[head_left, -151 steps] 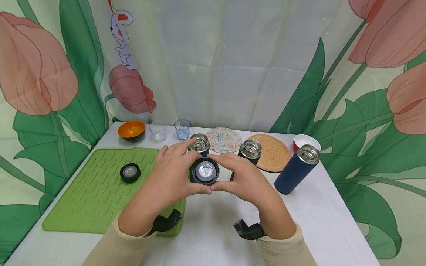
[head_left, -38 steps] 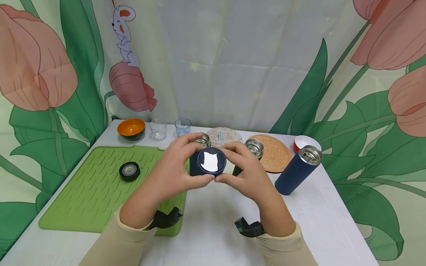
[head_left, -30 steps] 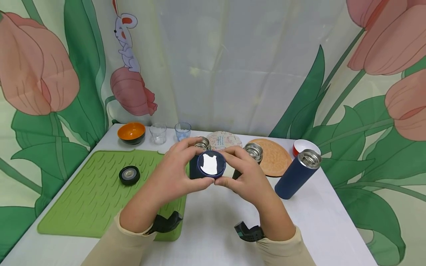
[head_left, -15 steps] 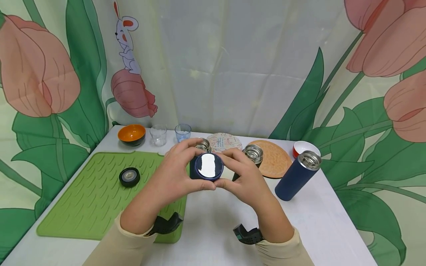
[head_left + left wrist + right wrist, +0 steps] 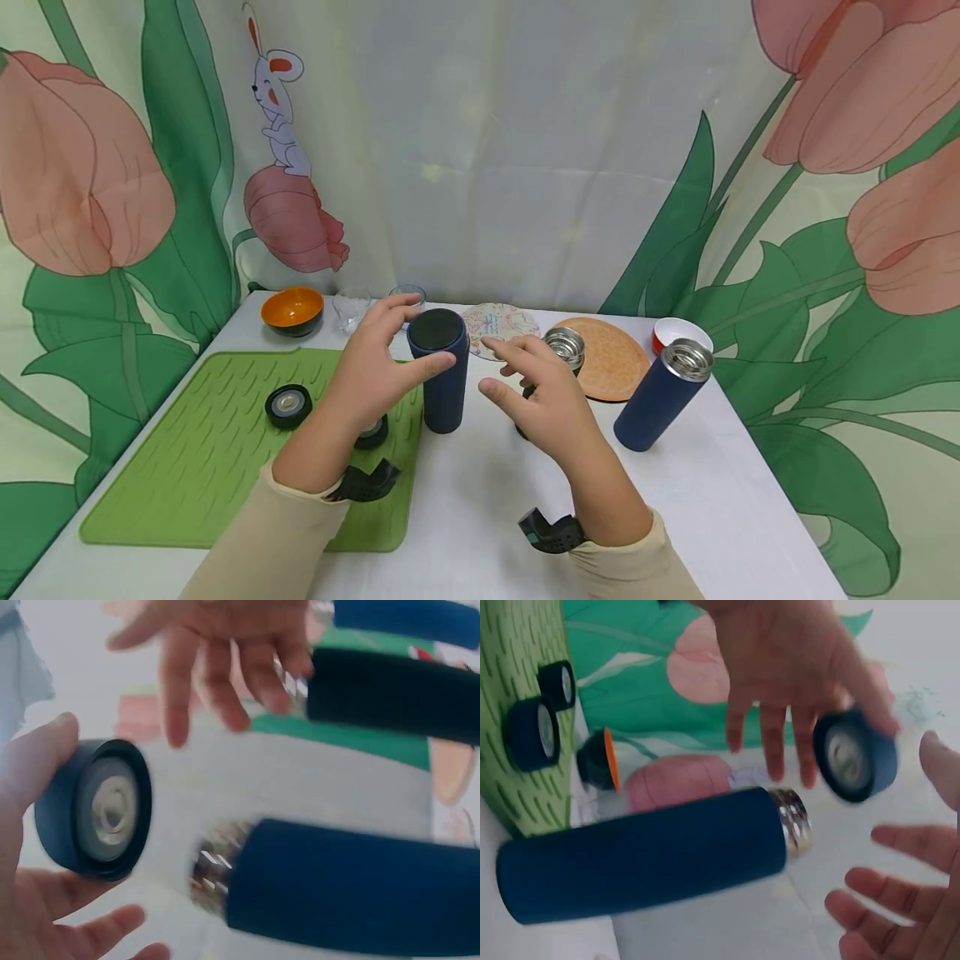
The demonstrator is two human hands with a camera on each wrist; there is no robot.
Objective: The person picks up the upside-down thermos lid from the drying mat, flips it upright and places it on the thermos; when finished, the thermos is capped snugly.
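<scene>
My left hand (image 5: pixel 375 367) pinches a dark blue screw lid (image 5: pixel 112 814) between thumb and fingers. In the head view the lid (image 5: pixel 437 331) overlaps the top of a navy thermos (image 5: pixel 444 404); both wrist views show it apart from that thermos's bare steel mouth. My right hand (image 5: pixel 543 392) is off the lid, fingers spread, to the right of this thermos and in front of a black thermos (image 5: pixel 564 346) with a steel mouth. A second navy thermos (image 5: pixel 660 400) stands lidless farther right. Two other lids lie underside up on the green mat: one lid (image 5: pixel 288 405), and another lid (image 5: pixel 372 435) partly behind my left wrist.
The green mat (image 5: pixel 187 467) covers the table's left side. Along the back are an orange bowl (image 5: pixel 293 308), a clear glass (image 5: pixel 350 308), a blue glass partly hidden by my left hand, a patterned round board (image 5: pixel 498 325), a wooden board (image 5: pixel 611 358) and a red-and-white bowl (image 5: pixel 681 332).
Five seconds ago both hands held a lid underside up; then its shiny top faced up. Now my right hand has let go and moved right, while my left has moved left with the lid.
</scene>
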